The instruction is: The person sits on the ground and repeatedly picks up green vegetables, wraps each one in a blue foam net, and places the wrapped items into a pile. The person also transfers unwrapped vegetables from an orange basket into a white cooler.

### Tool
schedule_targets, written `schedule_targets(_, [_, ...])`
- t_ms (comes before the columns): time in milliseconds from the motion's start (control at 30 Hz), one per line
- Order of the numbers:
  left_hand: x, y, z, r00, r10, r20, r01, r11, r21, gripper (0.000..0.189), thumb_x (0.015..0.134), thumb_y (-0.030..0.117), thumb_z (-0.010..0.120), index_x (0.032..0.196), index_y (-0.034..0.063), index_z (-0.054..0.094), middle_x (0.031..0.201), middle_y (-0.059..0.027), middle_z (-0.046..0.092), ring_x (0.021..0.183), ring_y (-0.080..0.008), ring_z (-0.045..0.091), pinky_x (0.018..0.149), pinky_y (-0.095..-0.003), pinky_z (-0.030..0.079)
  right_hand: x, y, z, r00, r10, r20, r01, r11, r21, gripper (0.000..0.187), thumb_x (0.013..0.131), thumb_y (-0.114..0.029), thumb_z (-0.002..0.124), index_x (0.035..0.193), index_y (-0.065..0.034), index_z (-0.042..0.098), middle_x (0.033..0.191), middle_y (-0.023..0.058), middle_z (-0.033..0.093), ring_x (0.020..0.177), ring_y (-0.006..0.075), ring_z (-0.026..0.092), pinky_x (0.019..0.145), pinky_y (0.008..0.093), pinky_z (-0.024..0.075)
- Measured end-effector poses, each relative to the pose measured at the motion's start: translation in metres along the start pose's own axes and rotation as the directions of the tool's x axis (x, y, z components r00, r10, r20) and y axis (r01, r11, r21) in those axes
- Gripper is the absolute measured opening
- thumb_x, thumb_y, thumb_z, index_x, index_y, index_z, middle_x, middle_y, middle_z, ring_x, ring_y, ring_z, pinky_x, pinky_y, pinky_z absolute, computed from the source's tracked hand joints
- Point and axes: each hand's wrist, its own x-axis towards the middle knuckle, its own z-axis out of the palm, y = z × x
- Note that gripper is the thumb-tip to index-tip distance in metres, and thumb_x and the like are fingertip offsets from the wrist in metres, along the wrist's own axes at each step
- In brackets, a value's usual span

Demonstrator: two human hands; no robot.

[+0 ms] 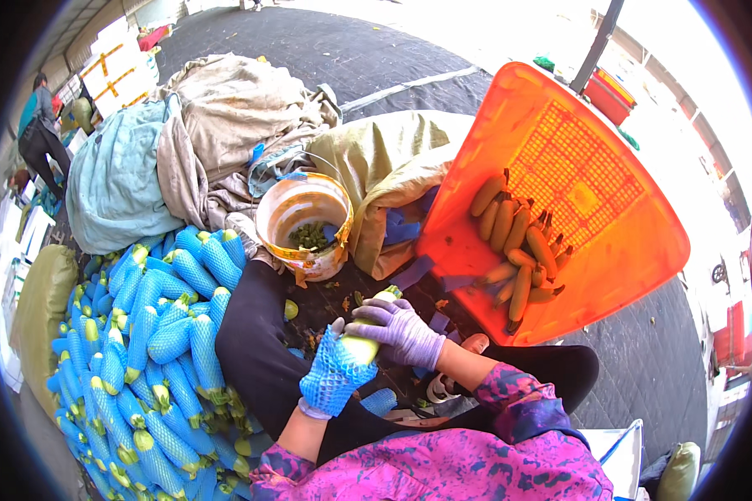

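A pale green zucchini [362, 346] is held between my two hands over my lap. My right hand [404, 332], in a lavender knit glove, wraps around its upper part, below the stem end. Over my left hand [337, 376] is stretched a blue foam net sleeve [333, 382], and that hand grips the zucchini's lower end with the thumb showing. To my left lies a large heap of zucchini in blue foam nets [163, 351]. Ahead on the right, a tilted orange plastic crate [608, 263] holds several bare zucchini [520, 238].
A stained white bucket [304, 219] with cut green stems stands ahead. Behind it lie a beige sack [388, 150] and cloth-covered bundles [225, 119]. Blue foam pieces [413, 272] litter the ground by the crate. A person [41, 134] stands at far left near white boxes [116, 72].
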Motion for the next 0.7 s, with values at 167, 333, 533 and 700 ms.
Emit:
schedule_targets(167, [-0.008, 0.035, -0.032, 0.983, -0.181, 0.042, 0.177, 0.981, 0.076, 0.042, 0.078, 0.029, 0.07, 0.11, 0.0032, 0.065, 0.106, -0.0222, 0.064, 0.109, -0.0429, 0.059, 0.103, -0.0524, 0.043, -0.008, -0.061, -0.032, 0.986, 0.137, 0.095, -0.143, 0.988, 0.06, 0.071, 0.063, -0.027, 0.081, 0.129, -0.0255, 0.057, 0.143, 0.0151, 0.043, 0.131, 0.048, 0.038, 0.104, 0.0602, 0.0358])
schedule_targets(333, [-0.02, 0.042, -0.031, 0.981, -0.147, 0.13, 0.143, 0.989, 0.038, 0.037, 0.079, 0.019, 0.069, 0.113, 0.0076, 0.063, 0.113, -0.0195, 0.059, 0.111, -0.0361, 0.058, 0.108, -0.0482, 0.04, -0.008, -0.116, -0.043, 0.793, 0.412, -0.448, 0.065, 0.674, 0.735, 0.013, 0.09, -0.015, 0.067, 0.094, -0.0022, 0.064, 0.076, 0.0118, 0.058, 0.066, 0.03, 0.057, 0.063, 0.0395, 0.0487])
schedule_targets(533, [-0.086, 0.046, -0.031, 0.689, -0.46, 0.56, -0.116, -0.833, -0.541, 0.047, 0.091, 0.014, 0.063, 0.134, -0.0004, 0.049, 0.13, -0.0182, 0.058, 0.115, -0.0309, 0.061, 0.101, -0.0505, 0.05, 0.033, -0.034, -0.018, 0.58, 0.693, -0.428, -0.19, 0.626, 0.757, 0.023, 0.088, -0.021, 0.071, 0.099, -0.001, 0.069, 0.081, 0.0083, 0.069, 0.073, 0.0086, 0.062, 0.067, 0.0279, 0.0525])
schedule_targets(700, [-0.113, -0.012, -0.106, 0.718, -0.694, -0.058, -0.549, -0.513, -0.66, 0.04, 0.095, 0.031, 0.062, 0.118, -0.0016, 0.06, 0.127, -0.0191, 0.06, 0.119, -0.0334, 0.058, 0.105, -0.0566, 0.046, -0.024, 0.054, 0.066, 0.458, 0.883, 0.102, -0.448, 0.13, 0.885, 0.044, 0.082, -0.039, 0.076, 0.107, -0.0028, 0.067, 0.097, 0.0091, 0.07, 0.086, 0.0147, 0.064, 0.081, 0.0289, 0.0511])
